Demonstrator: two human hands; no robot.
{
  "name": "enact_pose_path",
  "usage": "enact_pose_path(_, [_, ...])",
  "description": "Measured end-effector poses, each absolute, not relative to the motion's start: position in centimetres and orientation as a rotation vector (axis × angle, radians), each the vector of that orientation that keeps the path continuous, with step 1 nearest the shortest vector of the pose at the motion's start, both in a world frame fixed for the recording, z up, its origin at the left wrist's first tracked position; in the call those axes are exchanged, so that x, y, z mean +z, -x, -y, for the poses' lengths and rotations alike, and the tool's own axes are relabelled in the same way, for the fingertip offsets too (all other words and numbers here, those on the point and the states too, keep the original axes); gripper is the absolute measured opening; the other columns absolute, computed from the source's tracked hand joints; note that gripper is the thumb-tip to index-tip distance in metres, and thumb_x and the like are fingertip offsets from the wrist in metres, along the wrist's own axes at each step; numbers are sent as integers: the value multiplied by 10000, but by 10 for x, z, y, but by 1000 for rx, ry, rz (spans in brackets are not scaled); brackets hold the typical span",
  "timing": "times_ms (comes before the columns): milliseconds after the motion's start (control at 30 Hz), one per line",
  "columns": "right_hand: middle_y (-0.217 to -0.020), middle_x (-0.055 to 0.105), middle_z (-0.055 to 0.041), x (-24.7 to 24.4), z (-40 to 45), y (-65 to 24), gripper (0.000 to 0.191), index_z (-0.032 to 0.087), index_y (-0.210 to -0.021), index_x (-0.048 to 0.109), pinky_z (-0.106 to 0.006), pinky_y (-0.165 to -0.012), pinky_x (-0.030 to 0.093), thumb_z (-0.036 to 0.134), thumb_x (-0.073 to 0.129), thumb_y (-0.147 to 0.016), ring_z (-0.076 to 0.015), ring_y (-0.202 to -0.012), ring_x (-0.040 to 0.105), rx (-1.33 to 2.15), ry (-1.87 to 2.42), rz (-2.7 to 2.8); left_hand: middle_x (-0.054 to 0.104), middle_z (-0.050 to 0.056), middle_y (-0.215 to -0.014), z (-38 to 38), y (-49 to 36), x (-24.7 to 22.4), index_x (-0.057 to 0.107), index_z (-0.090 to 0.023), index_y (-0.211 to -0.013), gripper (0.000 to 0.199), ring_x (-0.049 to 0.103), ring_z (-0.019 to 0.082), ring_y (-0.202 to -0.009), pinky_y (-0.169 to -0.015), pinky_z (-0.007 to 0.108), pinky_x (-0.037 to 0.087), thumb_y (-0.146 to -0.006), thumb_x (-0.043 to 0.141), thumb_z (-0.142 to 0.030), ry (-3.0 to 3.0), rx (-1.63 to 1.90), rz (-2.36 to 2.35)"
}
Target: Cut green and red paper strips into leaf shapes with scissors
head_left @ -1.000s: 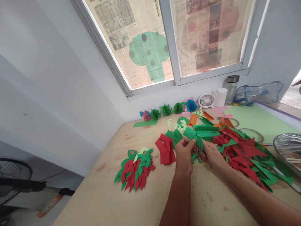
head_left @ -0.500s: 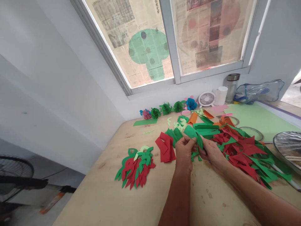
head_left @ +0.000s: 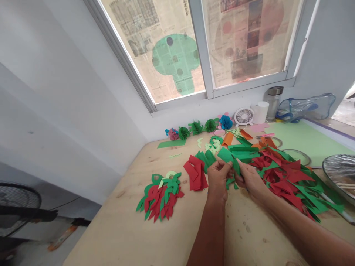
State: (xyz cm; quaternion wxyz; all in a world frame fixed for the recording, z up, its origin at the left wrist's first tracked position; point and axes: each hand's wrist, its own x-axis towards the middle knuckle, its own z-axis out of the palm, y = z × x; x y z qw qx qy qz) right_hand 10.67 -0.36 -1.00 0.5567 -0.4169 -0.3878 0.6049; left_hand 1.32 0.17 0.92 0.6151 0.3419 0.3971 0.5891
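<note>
Both hands are close together over the wooden table [head_left: 111,236]. My left hand [head_left: 218,179] pinches the edge of a green paper piece [head_left: 235,166] between thumb and fingers. On its other side my right hand [head_left: 249,180] is closed round the same piece; whether it also holds a tool is hidden. Folded red paper [head_left: 196,173] lies just left of my left hand, with folded green strips [head_left: 206,159] behind it. Cut red and green shapes [head_left: 161,195] form a pile further left. Red and green scraps [head_left: 288,184] are heaped beside my right forearm.
Paper flowers [head_left: 196,128], a small white fan [head_left: 243,116], a white cup [head_left: 260,112] and a lidded bottle [head_left: 274,103] stand along the wall. A light green sheet [head_left: 288,136] and tape rings [head_left: 299,155] lie at the right, near a foil-like round tray [head_left: 340,173].
</note>
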Motion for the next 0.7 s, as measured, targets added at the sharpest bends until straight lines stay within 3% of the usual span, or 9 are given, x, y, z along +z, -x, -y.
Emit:
enact_pose_path(500, [-365,261,94,-10,3,-108,559,207,-488,363,-193,-329,135,686,560,-699,-37,-327,176,1394,1006,981,516,-38,-478,-4,-11,7,492,-157,-579,285,437,52,-421,-460,183,352,-623,726,-314,-795,1363,-903])
enact_pose_path(700, [-380,239,110,-7,5,-107,534,204,-531,392,-197,-357,102,679,597,-662,-37,-348,156,1427,1024,946,498,-44,-434,-9,-10,7,493,-159,-547,301,426,58,-395,-434,188,352,-532,757,-302,-748,1354,-977])
